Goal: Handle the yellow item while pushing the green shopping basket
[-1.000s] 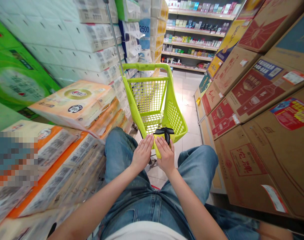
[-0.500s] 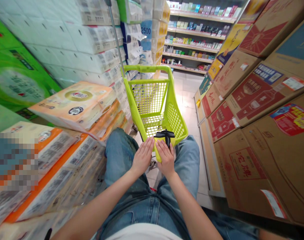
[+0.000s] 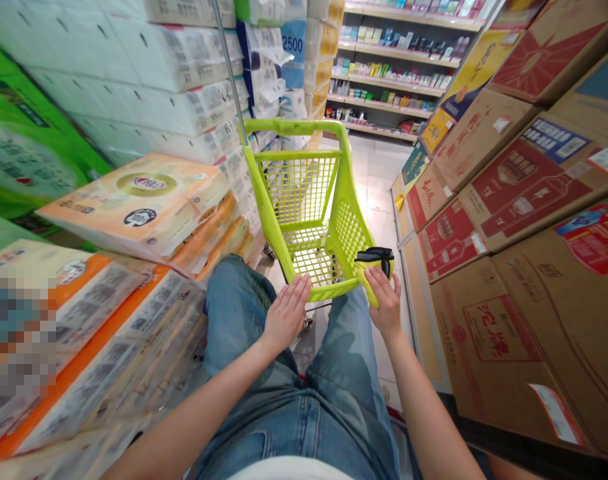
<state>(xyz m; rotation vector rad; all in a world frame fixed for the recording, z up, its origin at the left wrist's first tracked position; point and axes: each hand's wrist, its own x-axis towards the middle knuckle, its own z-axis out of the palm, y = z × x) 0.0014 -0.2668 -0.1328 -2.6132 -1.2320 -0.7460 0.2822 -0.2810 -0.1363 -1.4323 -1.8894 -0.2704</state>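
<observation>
A lime-green shopping cart with a grid basket stands in front of my knees. My left hand lies on the near rim, its fingers stretched out and holding nothing. At the right near corner of the cart, my right hand presses on a yellow and black cloth, its fingers bent over it. The cloth covers part of that corner. Inside the basket no goods are visible.
Packs of tissue are stacked along the left side. Cardboard cartons form a wall on the right. Shelves with small goods stand at the far end of the tiled aisle. A thin metal pole rises by the cart's left side.
My right hand has slid right along the near rim with the cloth, from the middle to the corner. My left hand has stayed near its place.
</observation>
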